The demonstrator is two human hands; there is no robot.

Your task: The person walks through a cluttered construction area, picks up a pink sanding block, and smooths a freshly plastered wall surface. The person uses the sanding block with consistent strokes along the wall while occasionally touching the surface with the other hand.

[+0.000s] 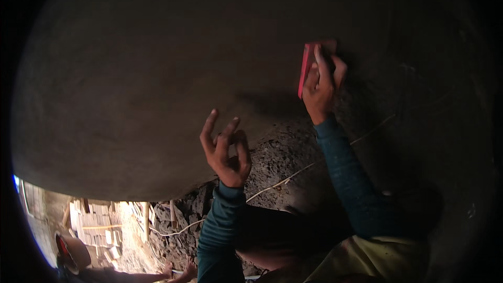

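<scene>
A broad grey-brown wall (157, 73) with a smooth, dim surface fills most of the view. My right hand (322, 86) is closed on a flat red rectangular block (303, 71), its fingers laid over the back. The block is against the wall, right of the middle; the hand covers much of it, so its exact kind is hard to make out. Lower and to the left, my left hand (228, 149) is raised in front of the wall with fingers apart and some bent. It holds nothing.
Rough dark rubble (277, 152) lies along the wall's lower edge, with a thin pale cord (283, 182) across it. At the lower left, another person's limbs (181, 271) show near a round beige container-like thing (78, 254) and sunlit wooden planks (97, 222).
</scene>
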